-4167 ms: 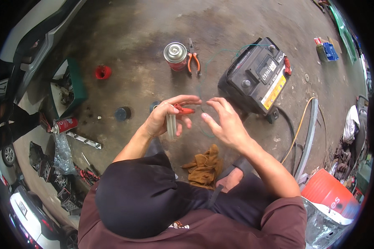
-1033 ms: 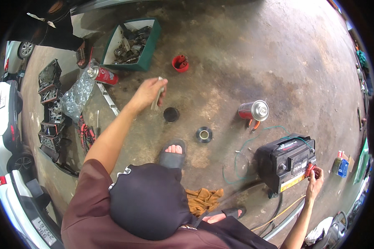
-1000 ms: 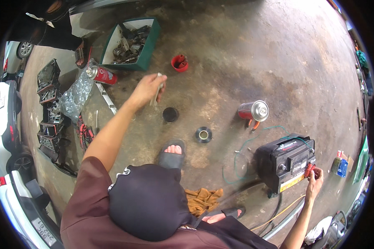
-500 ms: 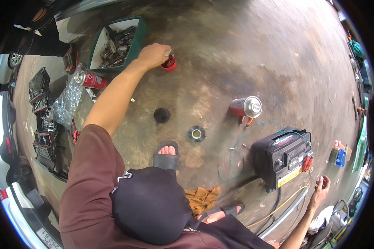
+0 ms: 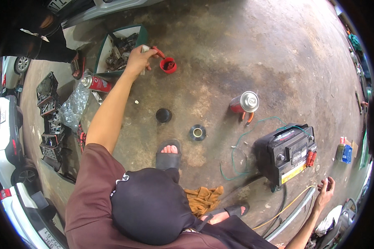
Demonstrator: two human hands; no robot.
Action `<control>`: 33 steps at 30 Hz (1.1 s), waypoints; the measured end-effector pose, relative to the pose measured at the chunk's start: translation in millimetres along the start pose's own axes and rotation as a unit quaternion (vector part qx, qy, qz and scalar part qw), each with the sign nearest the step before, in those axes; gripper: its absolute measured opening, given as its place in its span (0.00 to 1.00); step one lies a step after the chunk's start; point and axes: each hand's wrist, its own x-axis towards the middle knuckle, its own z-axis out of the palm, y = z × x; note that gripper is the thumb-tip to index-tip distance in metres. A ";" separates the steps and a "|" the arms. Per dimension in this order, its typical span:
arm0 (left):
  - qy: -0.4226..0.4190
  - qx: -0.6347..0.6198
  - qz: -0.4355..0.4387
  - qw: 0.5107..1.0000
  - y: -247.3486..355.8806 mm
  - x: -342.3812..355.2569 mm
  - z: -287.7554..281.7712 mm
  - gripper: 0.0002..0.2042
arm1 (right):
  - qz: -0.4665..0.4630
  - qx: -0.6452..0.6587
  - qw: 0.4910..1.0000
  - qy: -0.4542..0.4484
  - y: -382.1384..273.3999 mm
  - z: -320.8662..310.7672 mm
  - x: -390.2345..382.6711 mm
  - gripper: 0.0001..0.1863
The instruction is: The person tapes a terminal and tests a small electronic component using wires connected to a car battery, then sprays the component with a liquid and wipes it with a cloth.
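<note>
Tape roll (image 5: 198,132) lies between cap (image 5: 163,115) and battery (image 5: 287,152), seemingly.
</note>
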 end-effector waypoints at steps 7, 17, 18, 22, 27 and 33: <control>-0.002 -0.107 -0.009 0.994 25.8 -23.3 1.9 0.12 | 0.023 0.015 0.999 -0.022 1.3 4.3 -11.3 0.19; -0.102 -0.161 -0.074 0.979 53.7 -54.5 25.4 0.14 | 0.018 0.027 0.999 -0.034 15.0 -0.1 -16.5 0.19; -0.126 -0.133 -0.089 0.979 59.2 -59.2 26.4 0.14 | 0.018 0.025 0.999 -0.037 13.9 0.3 -17.3 0.19; -0.168 -0.055 -0.105 0.979 70.6 -67.7 34.3 0.13 | 0.019 0.007 0.999 -0.041 11.0 2.1 -19.7 0.19; -0.157 0.042 -0.029 0.986 93.8 -82.5 39.7 0.13 | 0.021 0.014 0.998 -0.061 3.9 10.9 -23.8 0.18; -0.133 0.000 0.153 0.979 164.3 -114.5 51.0 0.12 | 0.002 0.015 0.996 -0.092 11.6 5.3 -31.3 0.17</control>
